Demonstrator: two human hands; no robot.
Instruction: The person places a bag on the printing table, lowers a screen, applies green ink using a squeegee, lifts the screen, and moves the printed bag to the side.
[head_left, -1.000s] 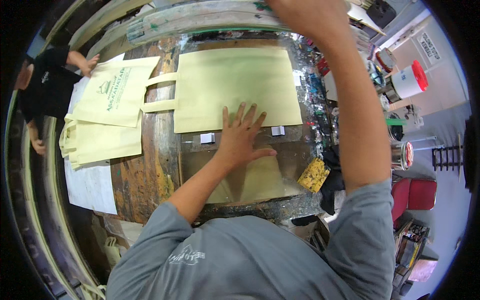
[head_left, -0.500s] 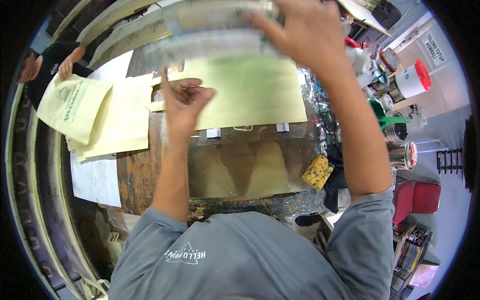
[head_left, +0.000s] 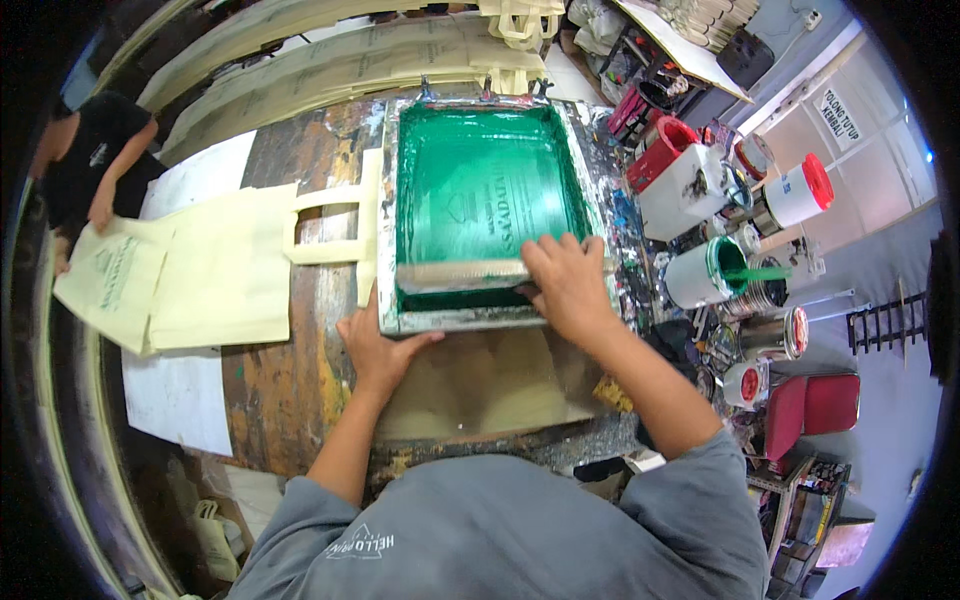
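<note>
A screen printing frame [head_left: 389, 240] lies flat on the worktable, its mesh covered in green ink around a printed design. My right hand [head_left: 568, 290] is closed round a squeegee [head_left: 460, 273], which spans the near part of the mesh. At the frame's near left corner, my left hand [head_left: 378, 345] grips the edge, thumb along the near side. From under the frame's left side sticks out a pale yellow cloth bag [head_left: 368, 180] with its handle loop; the rest is hidden. More pale yellow bags [head_left: 230, 270] lie to the left.
At the left a person [head_left: 105, 150] in black holds the corner of a printed bag. Along the table's right stand several ink tubs, including a white tub [head_left: 695, 275] with green ink, and a red container [head_left: 660, 155]. Long racks of bags [head_left: 260, 90] run behind.
The screen frame, a raised blur before, is now down over the yellow bag. My right hand has come down and nearer, onto the squeegee; my left hand has moved to the frame's corner.
</note>
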